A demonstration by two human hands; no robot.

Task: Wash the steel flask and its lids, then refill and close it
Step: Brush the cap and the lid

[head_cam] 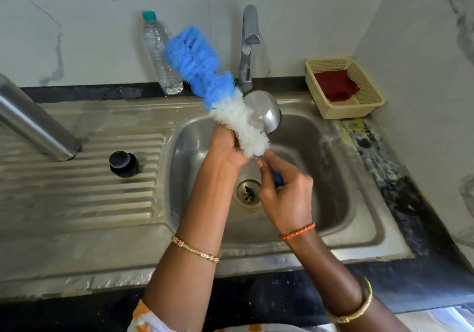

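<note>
While the left hand (pixel 225 147) holds a steel cup lid (pixel 264 112) up over the sink basin (pixel 320 157), its fingers are curled round the lid's near side, mostly hidden behind bristles. And there's the bottle brush (pixel 218 85), long and tilted, blue bristles at the far end up toward the wall, white bristles at the near end lying right against the lid. The right hand (pixel 284 193) has it by the blue handle, fingers clamped round it, thumb pointing up toward the white bristles. Both hands sit above the drain (pixel 248 193), something dark lying on the strainer.

Over on the left, the steel flask (pixel 33 121) stands on the ribbed draining board (pixel 77 178), leaning across the corner of the view, its top cut off by the frame edge. Just beside its base, a black inner lid (pixel 124 163) rests on the ridges, well apart from the hands.

At the back, a clear plastic water bottle (pixel 160 55) with a green cap stands upright on the dark table (pixel 384 167), against the marble wall. The tap (pixel 248 47) rises behind the basin, right above the lid. Off to the right, a cream plastic basket (pixel 345 88) sits in the corner with a red cloth (pixel 336 85) inside.
</note>
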